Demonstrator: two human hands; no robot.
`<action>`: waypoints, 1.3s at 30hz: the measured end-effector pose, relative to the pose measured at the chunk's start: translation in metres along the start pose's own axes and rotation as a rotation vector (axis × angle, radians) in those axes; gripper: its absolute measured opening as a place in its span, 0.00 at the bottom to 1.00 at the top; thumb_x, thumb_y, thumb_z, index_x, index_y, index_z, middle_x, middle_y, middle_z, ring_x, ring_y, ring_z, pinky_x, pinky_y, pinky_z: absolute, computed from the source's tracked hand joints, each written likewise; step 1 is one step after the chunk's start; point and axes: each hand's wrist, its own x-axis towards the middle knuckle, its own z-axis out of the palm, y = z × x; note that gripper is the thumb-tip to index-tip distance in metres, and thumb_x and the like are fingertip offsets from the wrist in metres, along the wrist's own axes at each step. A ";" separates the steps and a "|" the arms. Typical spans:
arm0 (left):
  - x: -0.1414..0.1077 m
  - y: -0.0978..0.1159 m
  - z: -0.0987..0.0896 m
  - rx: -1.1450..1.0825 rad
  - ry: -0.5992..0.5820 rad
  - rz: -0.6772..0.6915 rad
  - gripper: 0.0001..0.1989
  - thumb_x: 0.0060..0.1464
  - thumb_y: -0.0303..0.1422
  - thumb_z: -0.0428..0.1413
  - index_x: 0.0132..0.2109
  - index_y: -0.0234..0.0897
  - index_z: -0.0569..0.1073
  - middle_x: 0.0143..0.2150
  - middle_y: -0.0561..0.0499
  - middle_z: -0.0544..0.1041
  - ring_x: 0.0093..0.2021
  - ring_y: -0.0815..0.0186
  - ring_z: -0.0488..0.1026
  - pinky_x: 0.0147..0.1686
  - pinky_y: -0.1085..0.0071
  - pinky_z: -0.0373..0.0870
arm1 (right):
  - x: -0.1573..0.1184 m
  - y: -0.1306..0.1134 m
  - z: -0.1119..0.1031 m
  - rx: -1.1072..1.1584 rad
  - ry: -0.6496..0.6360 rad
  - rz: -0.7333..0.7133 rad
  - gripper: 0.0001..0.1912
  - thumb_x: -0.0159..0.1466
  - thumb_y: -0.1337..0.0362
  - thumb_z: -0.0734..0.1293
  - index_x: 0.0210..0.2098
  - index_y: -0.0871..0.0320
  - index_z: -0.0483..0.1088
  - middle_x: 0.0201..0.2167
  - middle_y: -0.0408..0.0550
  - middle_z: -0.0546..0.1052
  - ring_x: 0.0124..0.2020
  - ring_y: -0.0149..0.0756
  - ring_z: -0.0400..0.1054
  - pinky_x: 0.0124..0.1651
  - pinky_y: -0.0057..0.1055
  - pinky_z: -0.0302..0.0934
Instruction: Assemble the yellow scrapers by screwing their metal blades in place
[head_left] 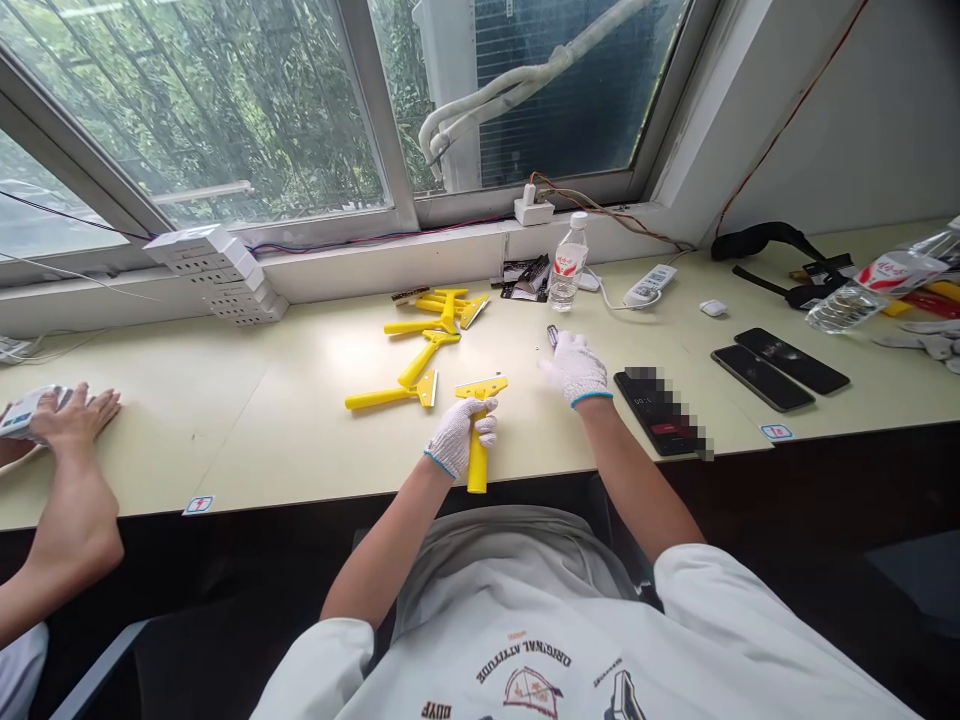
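Note:
My left hand [459, 437], in a white knit glove with a blue cuff, is shut around the handle of a yellow scraper [478, 455], whose wide blade head points away from me. My right hand [576, 370], gloved the same way, hangs just over the table with its fingers apart and nothing visible in them. A small dark metal object [553, 336] lies just beyond its fingertips. Several more yellow scrapers [397, 395] lie on the pale table [247, 440] to the left of my hands.
A co-worker's bare hand [75, 415] rests on a white box [26, 412] at the far left. A water bottle [568, 262], power strip [649, 285] and several phones [761, 370] stand on the table. A dark drop lies below its front edge.

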 end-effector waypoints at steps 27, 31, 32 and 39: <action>0.004 -0.008 0.001 0.064 0.013 0.121 0.18 0.51 0.28 0.66 0.47 0.38 0.69 0.42 0.54 0.71 0.23 0.78 0.58 0.18 0.78 0.60 | -0.022 -0.020 -0.048 1.393 0.051 -0.231 0.28 0.61 0.37 0.77 0.44 0.51 0.68 0.28 0.40 0.76 0.17 0.25 0.52 0.18 0.25 0.42; 0.008 -0.012 -0.003 0.090 0.003 0.127 0.20 0.49 0.28 0.67 0.46 0.39 0.68 0.41 0.54 0.71 0.24 0.77 0.59 0.19 0.77 0.60 | -0.031 -0.022 -0.053 1.392 0.365 -0.313 0.25 0.66 0.38 0.74 0.42 0.49 0.64 0.29 0.40 0.76 0.18 0.26 0.54 0.18 0.27 0.44; 0.009 -0.013 -0.003 0.098 0.001 0.125 0.20 0.49 0.28 0.67 0.46 0.39 0.68 0.41 0.54 0.71 0.24 0.77 0.59 0.19 0.77 0.60 | -0.035 -0.023 -0.054 1.374 0.415 -0.343 0.24 0.67 0.39 0.73 0.42 0.48 0.64 0.30 0.40 0.76 0.18 0.27 0.55 0.18 0.27 0.45; 0.007 -0.014 -0.001 0.158 -0.012 0.143 0.21 0.50 0.30 0.69 0.47 0.39 0.69 0.42 0.54 0.72 0.24 0.77 0.60 0.19 0.76 0.61 | -0.058 -0.034 -0.041 1.253 0.372 -0.549 0.25 0.68 0.37 0.74 0.44 0.47 0.63 0.31 0.41 0.77 0.23 0.31 0.66 0.19 0.25 0.53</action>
